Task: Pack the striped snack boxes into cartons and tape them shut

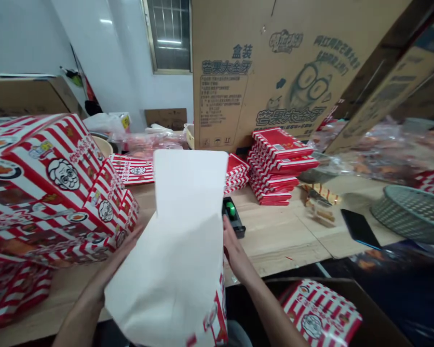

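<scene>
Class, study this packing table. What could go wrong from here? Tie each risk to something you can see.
The carton, held up between the left hand and right hand, hides part of the table; the right hand could knock the tape dispenser just beyond it. The pile of striped boxes beside the left hand looks tilted; a nudge might tip it.

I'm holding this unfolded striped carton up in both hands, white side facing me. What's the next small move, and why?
Probably fold the top panel toward you at the bend. The carton shows a bend about halfway up, your left hand and right hand brace its side edges, and the striped boxes at your left stand fully formed.
</scene>
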A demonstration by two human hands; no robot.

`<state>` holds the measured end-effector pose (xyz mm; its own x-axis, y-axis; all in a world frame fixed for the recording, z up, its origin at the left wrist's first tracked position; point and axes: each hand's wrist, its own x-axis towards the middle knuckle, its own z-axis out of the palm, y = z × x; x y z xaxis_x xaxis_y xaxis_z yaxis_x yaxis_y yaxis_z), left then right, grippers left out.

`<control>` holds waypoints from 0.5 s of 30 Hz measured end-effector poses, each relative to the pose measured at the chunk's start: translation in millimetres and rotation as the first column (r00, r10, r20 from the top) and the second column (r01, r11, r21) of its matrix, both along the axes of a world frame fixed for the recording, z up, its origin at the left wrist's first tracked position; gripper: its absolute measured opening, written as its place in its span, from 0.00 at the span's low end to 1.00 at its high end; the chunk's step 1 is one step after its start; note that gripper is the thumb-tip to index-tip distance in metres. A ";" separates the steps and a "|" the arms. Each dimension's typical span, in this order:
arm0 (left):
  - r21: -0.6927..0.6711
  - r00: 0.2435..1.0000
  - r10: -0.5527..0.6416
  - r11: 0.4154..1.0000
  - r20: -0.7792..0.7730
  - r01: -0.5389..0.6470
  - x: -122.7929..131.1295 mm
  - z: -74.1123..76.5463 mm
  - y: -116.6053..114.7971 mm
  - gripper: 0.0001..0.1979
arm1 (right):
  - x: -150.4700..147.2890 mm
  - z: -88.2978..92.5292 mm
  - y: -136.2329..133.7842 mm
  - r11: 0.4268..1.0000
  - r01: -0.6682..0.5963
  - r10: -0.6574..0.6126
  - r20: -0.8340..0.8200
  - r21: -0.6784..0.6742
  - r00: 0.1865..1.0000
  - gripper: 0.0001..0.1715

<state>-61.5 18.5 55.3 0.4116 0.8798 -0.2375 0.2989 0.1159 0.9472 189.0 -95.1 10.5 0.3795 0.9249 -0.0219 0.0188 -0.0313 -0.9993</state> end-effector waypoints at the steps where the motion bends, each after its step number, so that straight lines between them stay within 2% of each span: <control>1: 0.020 0.999 -0.044 0.999 -0.026 0.045 -0.5 -2.7 -2.6 0.34 | -1.9 1.6 4.1 0.996 -0.055 0.052 0.044 0.068 0.998 0.43; 3: 0.162 0.994 -0.070 0.983 -0.083 0.083 1.8 -6.8 -2.5 0.38 | -3.6 6.4 17.8 0.975 -0.162 0.135 0.172 0.154 0.976 0.42; 5: 0.298 0.992 0.010 0.954 -0.127 0.028 7.0 -9.5 7.9 0.37 | 1.7 11.7 34.4 0.972 -0.179 0.136 0.252 0.154 0.958 0.40; 6: 0.338 0.989 0.048 0.941 -0.141 0.003 9.9 -10.2 16.5 0.36 | 8.7 14.9 41.6 0.981 -0.119 0.075 0.268 0.152 0.961 0.38; 8: 0.381 0.981 0.076 0.925 -0.180 -0.002 14.8 -10.3 36.3 0.34 | 34.1 24.4 49.8 0.977 0.092 -0.142 0.264 0.192 0.954 0.32; 10: 0.432 0.965 0.066 0.900 -0.255 0.052 18.7 -7.6 51.3 0.33 | 76.1 39.2 48.0 0.908 0.325 -0.389 0.243 0.264 0.889 0.29; 11: 0.491 0.949 0.091 0.868 -0.302 0.073 21.3 -4.4 54.3 0.33 | 102.7 48.4 43.6 0.858 0.423 -0.492 0.226 0.292 0.841 0.29; 12: 0.580 0.928 0.153 0.811 -0.339 0.079 25.2 0.6 53.6 0.31 | 132.0 58.6 37.8 0.791 0.523 -0.596 0.204 0.318 0.777 0.30; 13: 0.682 0.905 0.232 0.727 -0.357 0.083 31.4 7.6 49.2 0.28 | 162.7 69.5 31.3 0.719 0.608 -0.683 0.183 0.336 0.707 0.32; 15: 0.847 0.893 0.315 0.517 -0.321 0.123 54.3 28.0 32.4 0.22 | 223.9 91.8 19.7 0.601 0.719 -0.794 0.154 0.350 0.588 0.33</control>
